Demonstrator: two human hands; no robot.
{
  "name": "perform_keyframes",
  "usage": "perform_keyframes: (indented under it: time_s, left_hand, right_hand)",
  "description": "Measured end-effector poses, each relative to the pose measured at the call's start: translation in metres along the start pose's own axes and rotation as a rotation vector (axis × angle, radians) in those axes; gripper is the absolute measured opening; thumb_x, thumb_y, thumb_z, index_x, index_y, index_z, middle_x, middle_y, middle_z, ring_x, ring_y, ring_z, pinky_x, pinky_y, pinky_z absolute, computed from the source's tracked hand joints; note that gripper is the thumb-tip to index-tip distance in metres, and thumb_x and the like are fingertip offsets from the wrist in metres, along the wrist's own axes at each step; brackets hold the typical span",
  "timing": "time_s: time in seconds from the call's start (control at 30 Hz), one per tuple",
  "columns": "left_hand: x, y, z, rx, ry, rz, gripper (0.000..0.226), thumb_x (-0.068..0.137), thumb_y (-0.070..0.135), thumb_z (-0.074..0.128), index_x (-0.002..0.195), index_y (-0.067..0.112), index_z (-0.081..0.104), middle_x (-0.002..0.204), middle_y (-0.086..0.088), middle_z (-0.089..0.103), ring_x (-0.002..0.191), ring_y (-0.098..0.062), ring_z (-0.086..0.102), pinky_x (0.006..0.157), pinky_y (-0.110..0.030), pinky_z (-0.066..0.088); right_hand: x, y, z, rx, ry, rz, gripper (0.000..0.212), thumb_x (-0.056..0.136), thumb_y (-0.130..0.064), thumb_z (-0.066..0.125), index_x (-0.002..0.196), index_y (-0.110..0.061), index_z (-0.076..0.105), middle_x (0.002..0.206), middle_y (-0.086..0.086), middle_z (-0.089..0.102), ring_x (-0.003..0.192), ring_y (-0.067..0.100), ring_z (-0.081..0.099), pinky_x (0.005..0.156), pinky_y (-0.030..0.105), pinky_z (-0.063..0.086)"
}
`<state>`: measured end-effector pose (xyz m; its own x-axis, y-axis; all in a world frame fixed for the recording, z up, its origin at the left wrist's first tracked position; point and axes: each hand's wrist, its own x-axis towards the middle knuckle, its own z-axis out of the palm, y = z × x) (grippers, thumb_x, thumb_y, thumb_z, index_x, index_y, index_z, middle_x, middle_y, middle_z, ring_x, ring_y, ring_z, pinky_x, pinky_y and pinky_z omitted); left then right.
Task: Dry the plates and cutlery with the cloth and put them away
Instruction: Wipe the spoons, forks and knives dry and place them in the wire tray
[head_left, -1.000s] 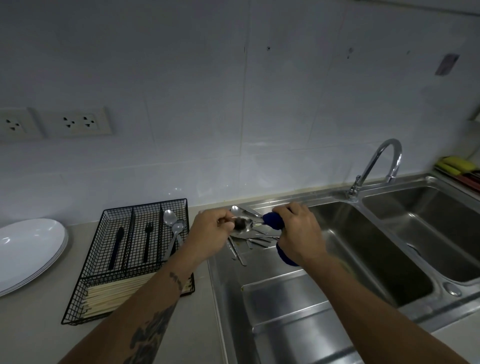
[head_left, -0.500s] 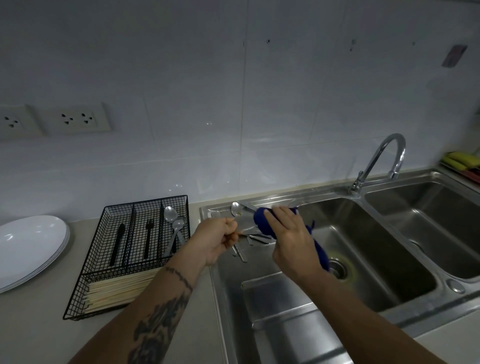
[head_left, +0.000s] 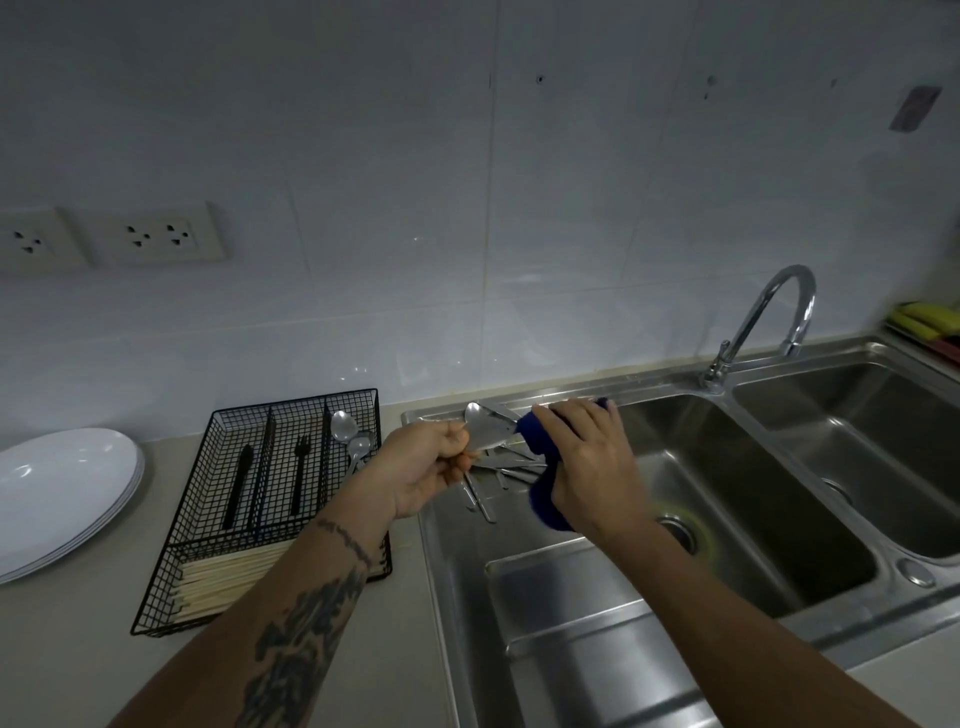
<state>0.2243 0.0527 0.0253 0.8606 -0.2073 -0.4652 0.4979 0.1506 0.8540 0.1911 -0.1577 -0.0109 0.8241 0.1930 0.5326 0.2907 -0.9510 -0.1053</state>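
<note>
Over sink (head_left: 519, 597), left hand (head_left: 426, 470) pinches spoon (head_left: 485, 434) against cloth (head_left: 540, 462).

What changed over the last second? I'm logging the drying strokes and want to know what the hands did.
The right hand drew the blue cloth off the spoon's bowl toward the sink, then brought it back against the spoon. The left hand kept its grip on the spoon, tilting it slightly. The black wire caddy, white plates and loose cutlery on the drainboard stayed put.

Dark blue cloth (head_left: 543, 499), black wire-mesh tray (head_left: 270, 499), white plates (head_left: 62, 488), silver spoons (head_left: 350, 436)
</note>
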Motion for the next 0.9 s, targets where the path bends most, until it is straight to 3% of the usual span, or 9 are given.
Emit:
perform_keyframes:
  time_s: [0.07,0.2,0.3,0.4,0.57,0.7,0.77,0.83,0.9]
  left_hand:
    - [-0.003,-0.003,-0.001,0.027,-0.026,-0.019,0.021,0.096,-0.001,0.052,0.113,0.002,0.063,0.073,-0.007,0.067,0.059,-0.012,0.058,0.055,-0.022,0.049]
    - [-0.008,-0.005,0.000,0.212,0.012,0.084,0.019,0.097,0.005,0.055,0.112,-0.002,0.065,0.086,-0.011,0.069,0.069,-0.015,0.065,0.065,-0.025,0.056]
    - [-0.010,-0.001,0.004,0.705,0.103,0.433,0.025,0.094,0.012,0.062,0.118,0.014,0.066,0.105,0.002,0.065,0.090,-0.009,0.061,0.078,-0.022,0.052]
    - [-0.006,-0.004,0.011,1.115,0.116,0.736,0.031,0.090,0.015,0.064,0.118,0.027,0.068,0.109,0.011,0.058,0.098,-0.009,0.055,0.082,-0.024,0.044]
    - [0.011,-0.013,-0.002,1.285,0.269,1.096,0.025,0.089,0.009,0.062,0.102,0.026,0.076,0.091,0.011,0.071,0.079,-0.014,0.065,0.069,-0.036,0.057]
    - [0.019,-0.011,-0.013,1.216,0.301,1.151,0.022,0.087,0.012,0.062,0.095,0.027,0.076,0.084,0.012,0.071,0.072,-0.012,0.065,0.064,-0.035,0.057]
    - [0.018,-0.007,-0.012,1.037,0.326,1.104,0.019,0.088,0.010,0.065,0.091,0.026,0.076,0.082,0.013,0.071,0.069,-0.005,0.064,0.062,-0.031,0.057]
    - [0.015,-0.003,-0.004,0.661,0.385,0.891,0.015,0.087,0.011,0.069,0.095,0.023,0.072,0.086,0.010,0.071,0.073,-0.004,0.067,0.066,-0.025,0.058]
    - [0.012,-0.004,0.010,0.238,0.391,0.565,0.012,0.090,0.013,0.067,0.101,0.017,0.066,0.091,0.000,0.071,0.077,-0.011,0.069,0.072,-0.028,0.059]
  right_hand:
    - [0.000,0.005,0.002,-0.006,0.025,-0.009,0.046,0.069,-0.023,0.068,0.114,-0.017,0.065,0.103,0.002,0.063,0.098,0.027,0.058,0.097,0.051,0.042]
    - [-0.001,0.005,0.006,-0.034,0.042,0.006,0.049,0.059,-0.008,0.076,0.107,-0.018,0.068,0.094,0.001,0.062,0.088,0.026,0.056,0.081,0.042,0.046]
    - [-0.001,0.004,0.005,-0.076,0.039,0.023,0.052,0.058,-0.005,0.075,0.108,-0.018,0.068,0.094,0.001,0.063,0.086,0.027,0.057,0.079,0.042,0.046]
    - [0.001,0.000,0.003,-0.097,0.027,0.027,0.053,0.058,-0.007,0.074,0.110,-0.016,0.068,0.095,0.003,0.065,0.086,0.028,0.058,0.078,0.042,0.047]
    - [-0.005,-0.007,0.001,-0.068,0.009,-0.004,0.056,0.061,-0.010,0.074,0.116,-0.015,0.065,0.098,0.003,0.066,0.087,0.026,0.060,0.077,0.041,0.049]
    - [-0.017,-0.001,0.005,-0.009,-0.010,0.069,0.056,0.063,-0.005,0.073,0.117,-0.014,0.065,0.100,0.002,0.068,0.084,0.025,0.061,0.076,0.036,0.049]
    - [-0.017,-0.001,0.005,0.048,-0.056,0.120,0.052,0.069,-0.005,0.069,0.120,-0.015,0.064,0.100,0.002,0.067,0.085,0.024,0.060,0.074,0.035,0.050]
    - [-0.012,-0.005,0.004,0.124,-0.100,0.196,0.049,0.077,-0.007,0.061,0.125,-0.019,0.061,0.102,0.000,0.064,0.089,0.023,0.058,0.074,0.036,0.051]
    - [-0.008,-0.014,0.004,0.215,-0.099,0.270,0.048,0.081,-0.008,0.058,0.127,-0.021,0.059,0.104,-0.001,0.063,0.091,0.021,0.058,0.076,0.036,0.052]
